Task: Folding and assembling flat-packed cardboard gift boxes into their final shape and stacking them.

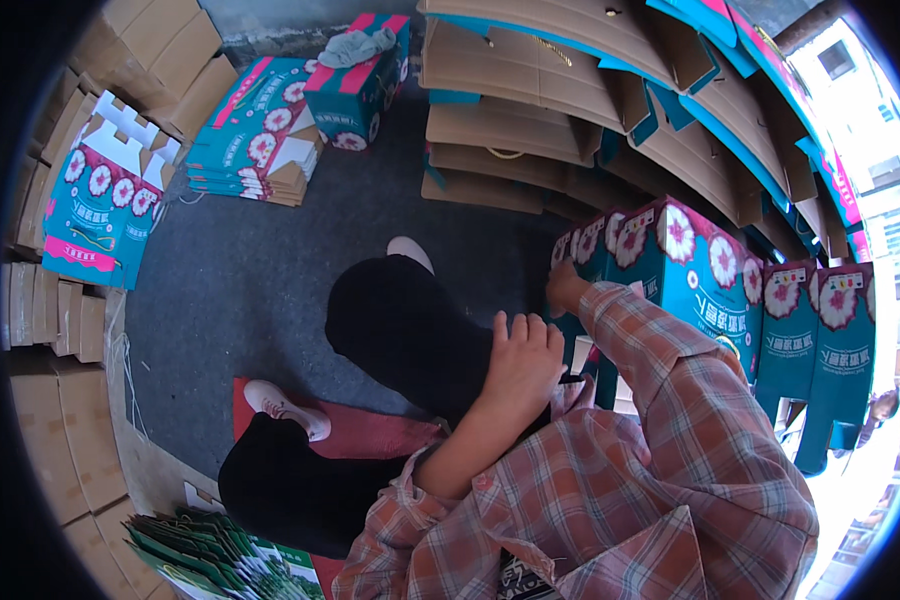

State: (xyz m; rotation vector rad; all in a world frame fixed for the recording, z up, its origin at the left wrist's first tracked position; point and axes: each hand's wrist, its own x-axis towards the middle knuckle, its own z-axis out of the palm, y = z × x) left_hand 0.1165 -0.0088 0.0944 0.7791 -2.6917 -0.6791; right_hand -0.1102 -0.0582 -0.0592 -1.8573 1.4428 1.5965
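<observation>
My left hand [518, 368] lies across my right thigh beside the plaid sleeve, its fingers stretched out and nothing in them. My right arm reaches forward to the right, where my right hand [567, 288] has its fingers bent against the left end of a teal carton [638, 255] printed with pink and white flower-like slices. The fingertips are partly hidden there. More cartons of the same print [788, 320] stand to the right of it.
Flattened brown and teal cartons [520, 130] are stacked high at the back right. A flat teal pile [255, 135] and an upright carton [355, 95] with a grey cloth lie ahead. Brown boxes [70, 440] line the left; green bags [210, 555] lie near my left foot.
</observation>
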